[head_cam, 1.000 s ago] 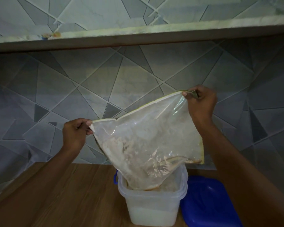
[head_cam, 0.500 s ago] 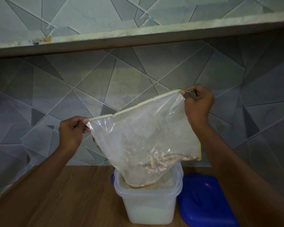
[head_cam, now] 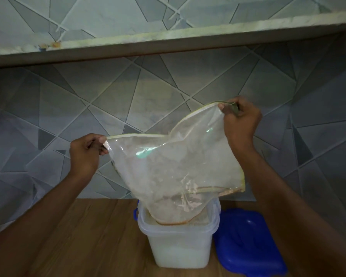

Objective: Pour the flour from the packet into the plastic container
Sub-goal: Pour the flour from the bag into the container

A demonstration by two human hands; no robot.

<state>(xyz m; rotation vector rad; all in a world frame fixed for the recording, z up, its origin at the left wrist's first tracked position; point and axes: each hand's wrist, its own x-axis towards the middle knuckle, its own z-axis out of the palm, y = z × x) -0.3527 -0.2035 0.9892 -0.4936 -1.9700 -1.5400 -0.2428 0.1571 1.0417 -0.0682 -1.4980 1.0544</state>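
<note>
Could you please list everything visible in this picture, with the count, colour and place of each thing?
packet: one, clear plastic with a yellowish edge, held up with its lower end dipping into the container
plastic container: one, translucent white with a blue handle, on the table at centre bottom
flour: one heap, white, in the bottom of the container
lid: one, blue, flat on the table just right of the container
table: one, brown wood
tiled wall: one, grey with a geometric pattern, behind the table
ledge: one, pale, across the wall above
left hand: pinches the packet's lower top corner
right hand: pinches the packet's higher top corner
</note>
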